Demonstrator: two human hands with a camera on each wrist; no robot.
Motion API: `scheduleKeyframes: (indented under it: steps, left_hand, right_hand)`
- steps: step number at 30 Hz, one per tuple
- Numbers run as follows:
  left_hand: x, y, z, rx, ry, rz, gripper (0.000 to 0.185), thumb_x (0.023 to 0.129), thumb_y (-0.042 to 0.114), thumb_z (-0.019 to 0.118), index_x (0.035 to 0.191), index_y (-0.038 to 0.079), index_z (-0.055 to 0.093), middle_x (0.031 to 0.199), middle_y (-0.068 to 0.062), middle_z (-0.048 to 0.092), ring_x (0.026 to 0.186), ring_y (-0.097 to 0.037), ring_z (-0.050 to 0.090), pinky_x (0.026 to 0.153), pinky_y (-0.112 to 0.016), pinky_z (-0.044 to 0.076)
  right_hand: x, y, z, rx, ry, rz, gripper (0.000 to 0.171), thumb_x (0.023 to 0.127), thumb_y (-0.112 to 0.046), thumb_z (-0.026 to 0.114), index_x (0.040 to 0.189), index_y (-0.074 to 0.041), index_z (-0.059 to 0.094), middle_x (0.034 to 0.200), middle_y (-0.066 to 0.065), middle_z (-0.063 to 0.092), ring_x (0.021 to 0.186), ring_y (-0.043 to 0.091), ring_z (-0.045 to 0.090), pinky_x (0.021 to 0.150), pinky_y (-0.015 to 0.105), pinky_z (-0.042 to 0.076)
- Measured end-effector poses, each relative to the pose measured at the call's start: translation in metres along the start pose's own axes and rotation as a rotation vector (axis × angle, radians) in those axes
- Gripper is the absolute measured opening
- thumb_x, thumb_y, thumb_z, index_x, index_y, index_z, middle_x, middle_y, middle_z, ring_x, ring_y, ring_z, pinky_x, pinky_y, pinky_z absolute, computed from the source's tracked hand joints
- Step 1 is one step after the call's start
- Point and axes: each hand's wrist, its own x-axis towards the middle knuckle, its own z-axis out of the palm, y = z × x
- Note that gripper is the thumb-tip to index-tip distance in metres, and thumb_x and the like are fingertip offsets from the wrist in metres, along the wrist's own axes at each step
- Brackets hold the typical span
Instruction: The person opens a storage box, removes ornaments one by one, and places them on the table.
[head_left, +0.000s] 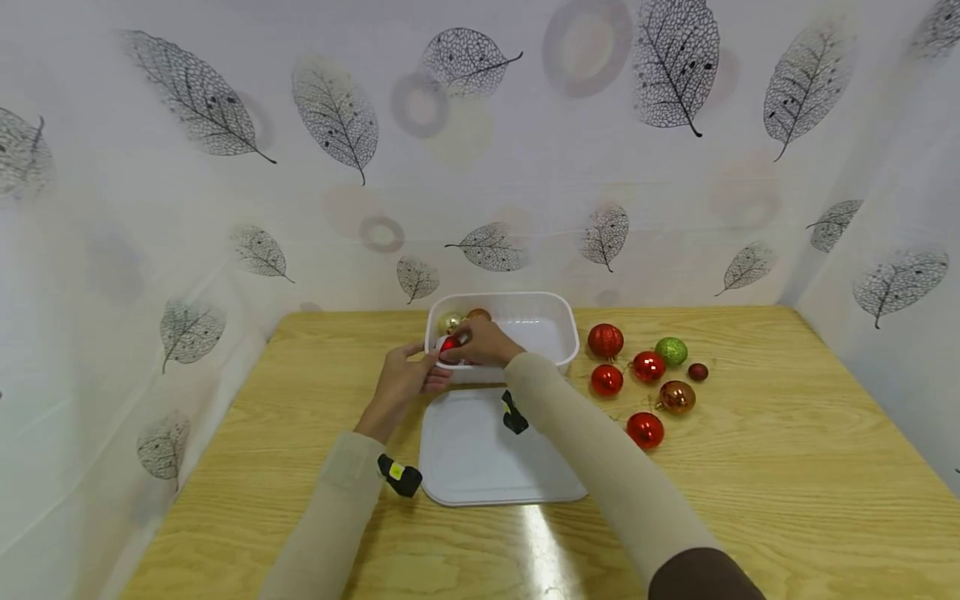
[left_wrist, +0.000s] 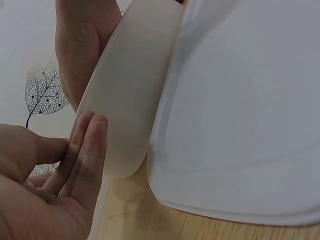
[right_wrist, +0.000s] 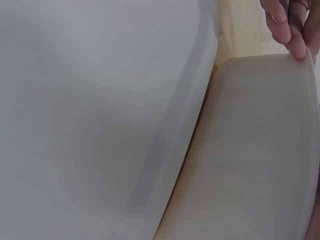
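The right hand [head_left: 480, 342] pinches a red bauble [head_left: 450, 343] just inside the white tub's [head_left: 564, 310] near-left corner, left hand [head_left: 405, 379] flat-fingered against its wall; next seems release, then the loose baubles [head_left: 645, 375] toward the surface's right edge.

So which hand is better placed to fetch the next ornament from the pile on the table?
Probably the right hand: the loose ornaments lie on its side of the white tub, while the left hand steadies the tub's near left corner.
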Motion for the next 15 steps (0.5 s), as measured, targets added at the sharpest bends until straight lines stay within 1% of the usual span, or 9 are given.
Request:
scheduleKeyframes:
  steps: [3, 5, 11, 13, 15]
  left_hand:
    - [0.0, 0.0, 0.001, 0.005, 0.003, 0.0, 0.042, 0.106, 0.007, 0.054, 0.143, -0.01, 0.046, 0.077, -0.013, 0.072, 0.066, -0.017, 0.072, 0.064, -0.028, 0.065]
    - [0.0, 0.0, 0.001, 0.014, 0.01, -0.002, 0.042, 0.106, 0.007, 0.054, 0.144, -0.01, 0.046, 0.077, -0.013, 0.073, 0.065, -0.017, 0.072, 0.064, -0.028, 0.065]
    - [0.001, 0.0, 0.001, 0.026, 0.024, -0.005, 0.042, 0.106, 0.007, 0.053, 0.145, -0.009, 0.045, 0.075, -0.013, 0.072, 0.065, -0.017, 0.072, 0.064, -0.028, 0.065]
    - [0.001, 0.0, 0.001, 0.033, 0.024, -0.005, 0.042, 0.106, 0.007, 0.052, 0.144, -0.009, 0.045, 0.076, -0.014, 0.072, 0.065, -0.018, 0.073, 0.064, -0.028, 0.065]
    - [0.001, 0.0, 0.0, 0.039, 0.026, -0.009, 0.043, 0.106, 0.008, 0.053, 0.145, -0.009, 0.045, 0.076, -0.014, 0.073, 0.067, -0.019, 0.073, 0.064, -0.029, 0.065]
  right_hand:
    - [0.0, 0.001, -0.001, 0.002, -0.001, 0.009, 0.038, 0.089, -0.019, 0.08, 0.116, 0.006, 0.07, 0.093, 0.012, 0.072, 0.064, 0.01, 0.061, 0.06, 0.017, 0.052]
    - [-0.001, 0.002, -0.002, 0.01, 0.0, 0.021, 0.038, 0.089, -0.019, 0.08, 0.116, 0.006, 0.07, 0.096, 0.013, 0.071, 0.065, 0.012, 0.063, 0.061, 0.019, 0.054]
    - [-0.002, 0.004, -0.009, -0.016, 0.012, 0.046, 0.042, 0.088, -0.022, 0.081, 0.12, 0.003, 0.07, 0.114, 0.015, 0.06, 0.074, 0.017, 0.067, 0.067, 0.019, 0.054]
    - [-0.003, 0.005, -0.011, 0.001, 0.01, 0.054, 0.045, 0.088, -0.022, 0.081, 0.122, 0.004, 0.069, 0.116, 0.014, 0.058, 0.076, 0.017, 0.067, 0.068, 0.02, 0.057]
    - [-0.004, 0.006, -0.014, 0.037, 0.0, 0.061, 0.044, 0.088, -0.02, 0.081, 0.122, 0.004, 0.068, 0.115, 0.014, 0.061, 0.077, 0.02, 0.068, 0.068, 0.024, 0.061]
